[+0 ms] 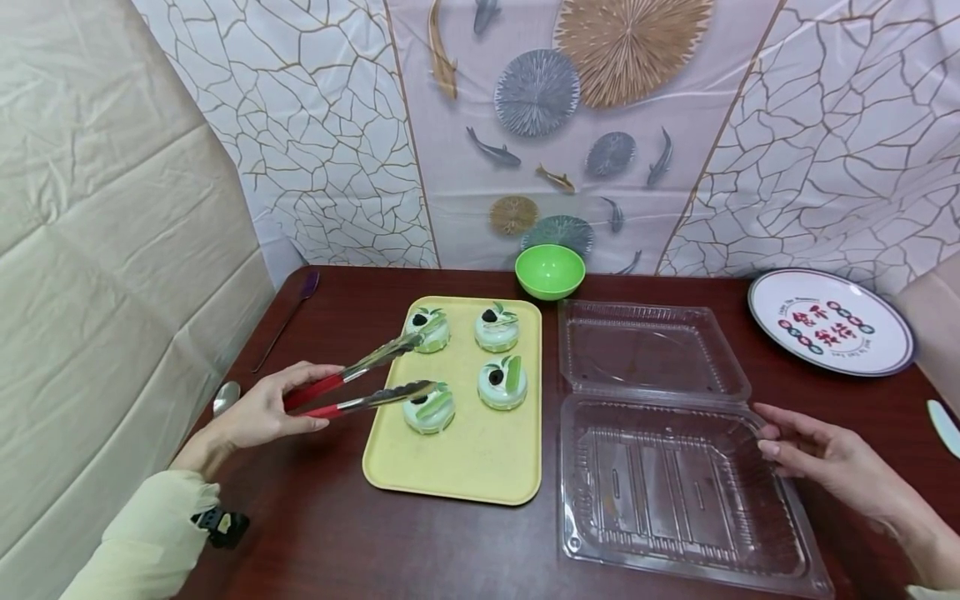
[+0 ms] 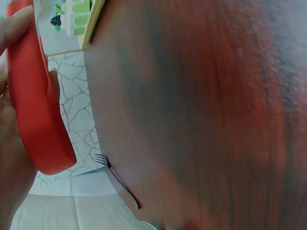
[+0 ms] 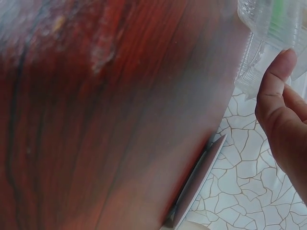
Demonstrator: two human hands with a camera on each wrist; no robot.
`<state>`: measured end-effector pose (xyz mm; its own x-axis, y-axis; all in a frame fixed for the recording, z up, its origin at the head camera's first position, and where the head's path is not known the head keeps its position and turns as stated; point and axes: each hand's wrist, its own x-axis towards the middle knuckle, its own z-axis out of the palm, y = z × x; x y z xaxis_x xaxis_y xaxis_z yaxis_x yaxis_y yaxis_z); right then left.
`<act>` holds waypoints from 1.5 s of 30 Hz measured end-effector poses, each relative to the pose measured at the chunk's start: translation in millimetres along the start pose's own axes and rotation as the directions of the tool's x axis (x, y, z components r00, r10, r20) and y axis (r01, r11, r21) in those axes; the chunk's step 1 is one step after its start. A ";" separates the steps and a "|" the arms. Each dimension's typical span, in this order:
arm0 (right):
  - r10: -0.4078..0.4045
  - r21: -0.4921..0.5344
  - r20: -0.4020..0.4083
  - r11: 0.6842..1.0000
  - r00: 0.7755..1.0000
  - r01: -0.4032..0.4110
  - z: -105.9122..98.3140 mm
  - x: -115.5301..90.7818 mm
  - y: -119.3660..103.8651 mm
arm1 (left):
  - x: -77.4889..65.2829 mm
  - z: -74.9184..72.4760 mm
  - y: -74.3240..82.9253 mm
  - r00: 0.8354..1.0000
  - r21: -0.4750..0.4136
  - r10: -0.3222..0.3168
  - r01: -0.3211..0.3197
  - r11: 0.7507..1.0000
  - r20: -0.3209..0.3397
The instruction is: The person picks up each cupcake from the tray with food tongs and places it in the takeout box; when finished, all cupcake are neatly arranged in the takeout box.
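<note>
Clear container [image 1: 663, 487], rim pinched in right fingers [image 1: 797, 423], looks flimsy; left fingers [image 1: 307, 374] clamp tongs [image 1: 378, 357]; soft-seeming cakes [image 1: 504, 398] need gentle side grips.

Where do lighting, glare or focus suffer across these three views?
Head: bright and mostly sharp, with pale reflections on the clear hinged container; left wrist: whitish glare and soft grain toward the right edge of the tabletop; right wrist: glare at upper left, a dark shadow beside the plate seen edge-on.

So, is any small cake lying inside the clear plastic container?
No, the four cakes all sit on the yellow tray beside the clear container.
</note>
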<state>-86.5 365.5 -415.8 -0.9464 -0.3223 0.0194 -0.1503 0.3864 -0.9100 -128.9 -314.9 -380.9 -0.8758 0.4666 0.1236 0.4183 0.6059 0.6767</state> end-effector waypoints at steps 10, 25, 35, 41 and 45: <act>0.011 -0.006 -0.020 1.000 1.000 -0.011 1.8 -1.9 0.8 | -6.5 0.7 -0.8 0.998 0.059 -0.004 0.000 0.998 0.065; 0.048 0.001 0.007 0.999 0.999 -0.048 1.0 -1.5 -0.9 | -7.7 4.2 -6.0 0.994 0.110 0.029 -0.041 0.993 0.106; 0.020 0.010 0.021 1.000 1.000 -0.020 0.9 -1.1 -0.3 | -6.0 9.1 -4.1 0.991 0.114 0.079 -0.091 0.989 0.106; 0.050 -0.010 0.016 0.999 0.999 -0.050 1.2 -2.1 1.7 | -4.1 15.0 -5.8 0.989 0.156 0.095 -0.113 0.981 0.114; 0.049 -0.004 0.020 0.999 0.999 -0.049 1.1 -2.2 2.5 | -3.6 19.9 -8.1 0.991 0.163 0.085 -0.101 0.981 0.105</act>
<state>-84.4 366.2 -418.6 -0.9468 -0.3201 -0.0331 -0.1052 0.4052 -0.9082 -124.4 -308.7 -401.3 -0.8070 0.5814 0.1038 0.5387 0.6525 0.5330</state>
